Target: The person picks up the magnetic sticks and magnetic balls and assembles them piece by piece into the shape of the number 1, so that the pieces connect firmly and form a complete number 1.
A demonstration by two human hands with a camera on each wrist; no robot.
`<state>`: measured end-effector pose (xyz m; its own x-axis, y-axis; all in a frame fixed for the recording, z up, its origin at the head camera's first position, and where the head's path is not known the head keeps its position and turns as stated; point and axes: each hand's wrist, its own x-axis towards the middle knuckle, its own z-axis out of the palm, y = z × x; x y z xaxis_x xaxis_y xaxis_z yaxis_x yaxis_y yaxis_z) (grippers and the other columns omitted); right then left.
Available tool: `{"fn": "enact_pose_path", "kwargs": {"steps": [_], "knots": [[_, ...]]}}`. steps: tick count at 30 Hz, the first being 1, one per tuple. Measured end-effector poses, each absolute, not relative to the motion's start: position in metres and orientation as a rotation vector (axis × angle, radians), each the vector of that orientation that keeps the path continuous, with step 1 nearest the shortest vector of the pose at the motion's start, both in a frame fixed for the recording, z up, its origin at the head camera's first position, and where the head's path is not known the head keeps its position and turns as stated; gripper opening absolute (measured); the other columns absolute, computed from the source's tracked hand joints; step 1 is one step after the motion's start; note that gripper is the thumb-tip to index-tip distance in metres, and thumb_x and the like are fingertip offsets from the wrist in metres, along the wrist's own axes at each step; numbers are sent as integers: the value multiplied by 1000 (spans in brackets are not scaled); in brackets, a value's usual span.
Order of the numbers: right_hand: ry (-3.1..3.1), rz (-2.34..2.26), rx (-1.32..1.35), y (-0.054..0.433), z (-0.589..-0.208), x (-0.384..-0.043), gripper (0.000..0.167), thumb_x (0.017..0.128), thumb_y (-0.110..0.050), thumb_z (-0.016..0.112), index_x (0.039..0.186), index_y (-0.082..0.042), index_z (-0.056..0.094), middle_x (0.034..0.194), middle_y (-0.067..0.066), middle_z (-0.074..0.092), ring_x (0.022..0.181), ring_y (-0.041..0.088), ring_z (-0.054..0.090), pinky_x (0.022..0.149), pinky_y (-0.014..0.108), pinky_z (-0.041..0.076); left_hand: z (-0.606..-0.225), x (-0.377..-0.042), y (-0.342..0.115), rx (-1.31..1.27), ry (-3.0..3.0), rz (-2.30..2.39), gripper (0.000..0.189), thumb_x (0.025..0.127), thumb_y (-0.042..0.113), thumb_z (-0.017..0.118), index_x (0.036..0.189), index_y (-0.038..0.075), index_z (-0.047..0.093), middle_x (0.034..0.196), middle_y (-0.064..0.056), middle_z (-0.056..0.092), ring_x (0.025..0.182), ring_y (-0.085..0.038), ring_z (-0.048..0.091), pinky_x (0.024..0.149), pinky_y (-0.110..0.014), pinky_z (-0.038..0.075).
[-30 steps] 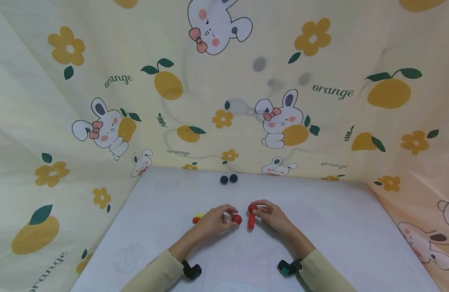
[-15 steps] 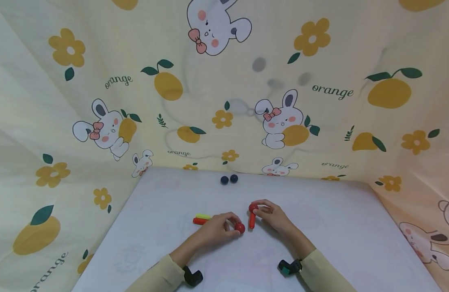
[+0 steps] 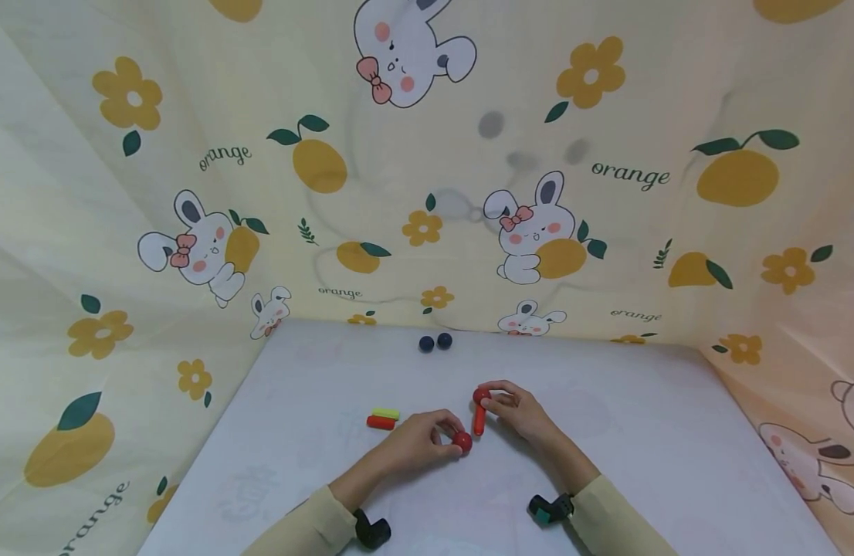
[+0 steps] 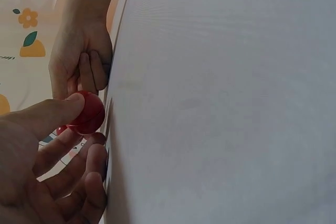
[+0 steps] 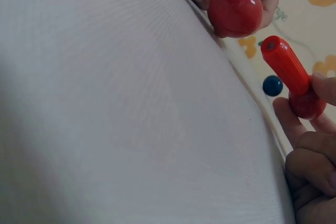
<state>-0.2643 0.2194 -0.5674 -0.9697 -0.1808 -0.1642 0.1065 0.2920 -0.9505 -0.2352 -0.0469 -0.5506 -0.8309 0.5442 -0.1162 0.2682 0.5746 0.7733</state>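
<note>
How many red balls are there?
2: one red ball in the left hand, another red ball in the right hand, at the end of a red stick.

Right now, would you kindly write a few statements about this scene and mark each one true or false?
1. The left hand holds a red ball with its fingers. True.
2. The right hand holds a green ball. False: it holds a second red ball, with a red stick extending from it.
3. Two dark blue balls sit near the far edge of the table. True.
4. The yellow stick lies to the right of both hands. False: it lies to their left, next to a loose red stick.
5. A gap separates the two held balls. True.
</note>
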Motion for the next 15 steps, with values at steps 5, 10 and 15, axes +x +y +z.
{"fn": "enact_pose_path", "kwargs": {"steps": [5,10,15], "knots": [[2299,-1759,-47,219,-567,-263,44,104,-30,73,144,-13,63,125,10,78,107,26,61,78,36,40,-550,-234,-43,655,2455,1146,29,94,32,86,119,29,72,103,18,73,81,-10,61,74,-26,51],[2329,-1750,-77,220,-566,-263,42,104,-30,74,142,-13,65,123,9,78,107,26,62,78,34,42,-550,-233,-39,670,2450,1147,27,94,33,86,116,31,72,100,19,73,78,-9,60,73,-26,49],[2322,-1744,-93,221,-568,-264,43,104,-32,73,142,-13,64,122,8,79,103,23,61,72,32,41,-551,-234,-37,685,2451,1148,28,94,34,86,117,31,72,102,20,74,77,-9,59,72,-26,49]]}}
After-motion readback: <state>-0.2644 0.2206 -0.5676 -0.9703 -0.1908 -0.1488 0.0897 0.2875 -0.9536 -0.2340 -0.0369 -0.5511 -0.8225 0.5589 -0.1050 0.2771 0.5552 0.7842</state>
